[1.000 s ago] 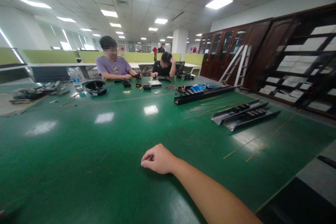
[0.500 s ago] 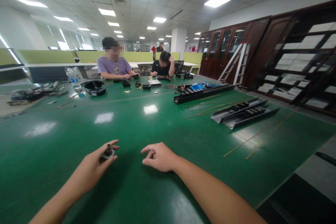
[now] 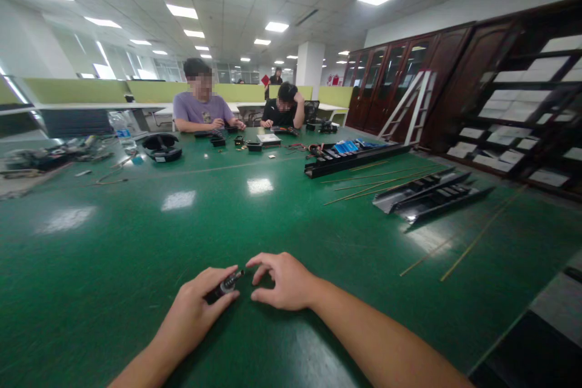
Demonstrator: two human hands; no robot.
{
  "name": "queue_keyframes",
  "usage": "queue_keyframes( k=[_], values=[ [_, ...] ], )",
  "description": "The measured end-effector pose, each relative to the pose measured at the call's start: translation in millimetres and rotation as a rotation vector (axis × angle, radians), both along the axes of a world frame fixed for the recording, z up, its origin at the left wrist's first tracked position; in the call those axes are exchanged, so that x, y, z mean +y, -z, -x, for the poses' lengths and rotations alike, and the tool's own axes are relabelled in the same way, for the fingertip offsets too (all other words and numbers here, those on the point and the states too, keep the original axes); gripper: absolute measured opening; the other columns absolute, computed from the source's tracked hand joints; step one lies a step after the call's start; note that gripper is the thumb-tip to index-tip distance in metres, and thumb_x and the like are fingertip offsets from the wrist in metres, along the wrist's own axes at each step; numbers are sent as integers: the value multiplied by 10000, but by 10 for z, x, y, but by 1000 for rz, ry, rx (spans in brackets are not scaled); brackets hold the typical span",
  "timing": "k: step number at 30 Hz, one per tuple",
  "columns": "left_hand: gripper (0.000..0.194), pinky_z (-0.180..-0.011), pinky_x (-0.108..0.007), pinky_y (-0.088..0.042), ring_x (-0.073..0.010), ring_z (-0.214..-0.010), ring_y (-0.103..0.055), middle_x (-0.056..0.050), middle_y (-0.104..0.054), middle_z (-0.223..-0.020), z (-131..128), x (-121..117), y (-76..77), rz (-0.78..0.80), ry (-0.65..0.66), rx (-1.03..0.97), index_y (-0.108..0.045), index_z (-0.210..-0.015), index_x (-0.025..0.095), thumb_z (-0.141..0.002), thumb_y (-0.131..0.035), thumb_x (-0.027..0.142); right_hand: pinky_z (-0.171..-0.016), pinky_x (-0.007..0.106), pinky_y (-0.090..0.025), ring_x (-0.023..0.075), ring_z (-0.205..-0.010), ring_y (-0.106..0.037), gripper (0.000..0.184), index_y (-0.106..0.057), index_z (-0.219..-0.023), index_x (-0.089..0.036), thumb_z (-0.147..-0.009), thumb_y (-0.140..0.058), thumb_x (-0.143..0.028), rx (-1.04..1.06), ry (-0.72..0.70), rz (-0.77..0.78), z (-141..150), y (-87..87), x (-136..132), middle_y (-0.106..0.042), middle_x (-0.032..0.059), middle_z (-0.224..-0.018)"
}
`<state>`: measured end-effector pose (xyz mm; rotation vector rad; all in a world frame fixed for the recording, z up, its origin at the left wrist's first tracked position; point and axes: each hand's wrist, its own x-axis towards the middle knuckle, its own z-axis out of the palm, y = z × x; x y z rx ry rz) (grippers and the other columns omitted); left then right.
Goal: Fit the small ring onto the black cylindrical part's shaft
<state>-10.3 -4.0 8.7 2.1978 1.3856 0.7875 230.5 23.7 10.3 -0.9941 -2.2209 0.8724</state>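
Observation:
My left hand [image 3: 195, 306] is closed around a small dark cylindrical tool [image 3: 226, 285] with a ribbed, shiny metal end. That end sticks out between thumb and index finger and points up to the right. The rest of the tool is hidden in the palm, so its exact kind does not show. Just to the right of the metal end is my right hand [image 3: 288, 282], its thumb and fingers apart and curved, holding nothing. A small gap separates its fingertips from the tool. Both hands are above the green tabletop [image 3: 204, 224].
Black metal channels [image 3: 431, 200] and thin rods [image 3: 364, 188] lie at right. Farther back are a longer channel [image 3: 354, 160] with blue packets, a black headset [image 3: 161, 148], a bottle [image 3: 122, 130] and tangled parts [image 3: 50, 154]. Two people sit across the table; a ladder [image 3: 413, 109] stands behind.
My left hand has moved right, bringing the tool close to my right hand, and the tool's metal end has turned to point rightward. My right hand has opened slightly wider.

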Motion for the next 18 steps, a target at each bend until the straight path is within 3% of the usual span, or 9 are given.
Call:
queue_keyframes(
  k=[4,8,18],
  values=[
    [438,-958,-354,-502,-212,-1063,-636,-33,-667,-1153,-32,2,62,-5,-47,-24,-501,-1278,284,-867,-630,369,-649,249,-432,158,-731,-635,563,-574,-1236,-269,-710,-765,-327,7,-7,-43,19,15,-9,-741,-13,-972],
    [301,-904,-326,-514,-202,-1023,-637,-21,-656,-1106,-60,-52,30,-15,-37,-13,-534,-1137,271,-861,-639,330,-661,247,-446,163,-746,-647,547,-595,-1207,-258,-695,-776,-324,8,2,-73,36,3,-29,-733,-3,-981],
    [228,-917,-288,-485,-176,-1043,-628,3,-660,-1116,-46,-97,50,-2,47,-37,-557,-1091,279,-881,-632,322,-802,272,-482,193,-902,-670,420,-628,-1143,-247,-732,-712,-261,23,-23,-112,69,-35,-81,-716,19,-1009]
  ],
)
